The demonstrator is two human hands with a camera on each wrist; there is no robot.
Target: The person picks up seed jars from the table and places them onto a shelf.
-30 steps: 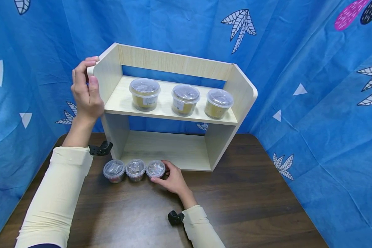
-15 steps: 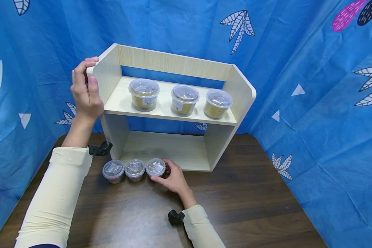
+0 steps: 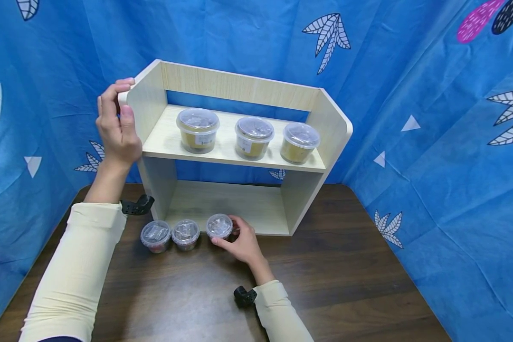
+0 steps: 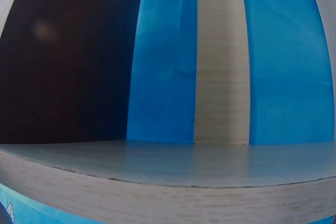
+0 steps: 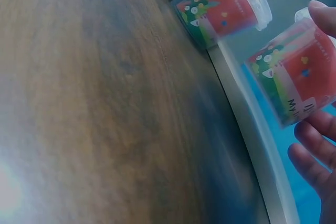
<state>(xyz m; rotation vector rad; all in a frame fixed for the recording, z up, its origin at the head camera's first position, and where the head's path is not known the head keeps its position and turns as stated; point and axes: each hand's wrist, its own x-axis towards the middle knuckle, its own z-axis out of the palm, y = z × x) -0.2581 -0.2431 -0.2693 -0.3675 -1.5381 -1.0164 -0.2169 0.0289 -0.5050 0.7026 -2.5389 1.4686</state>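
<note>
My left hand [image 3: 117, 126] grips the upper left side panel of a pale two-tier wooden shelf [image 3: 239, 80], its thumb on the near side. In the left wrist view that panel [image 4: 168, 203] fills the bottom, and the hand is out of sight. My right hand [image 3: 244, 242] holds a small clear-lidded tub [image 3: 219, 224] by its sides, at the front edge of the lower board. The right wrist view shows this tub's red and green label [image 5: 294, 72], tilted and raised above the board edge. Two like tubs, a left one [image 3: 156, 236] and a middle one [image 3: 185, 234], stand on the table.
Three larger lidded tubs with yellow contents, a left [image 3: 198, 132], a middle [image 3: 254, 138] and a right one [image 3: 299, 143], stand on the upper board. The lower board [image 3: 235, 202] lies behind the right hand. Dark wooden table [image 3: 346, 270]; blue patterned cloth [image 3: 432, 156] hangs around it.
My right hand has lifted the small tub and moved it slightly away and to the right, leaving a gap beside the middle tub. The left hand keeps its grip on the shelf.
</note>
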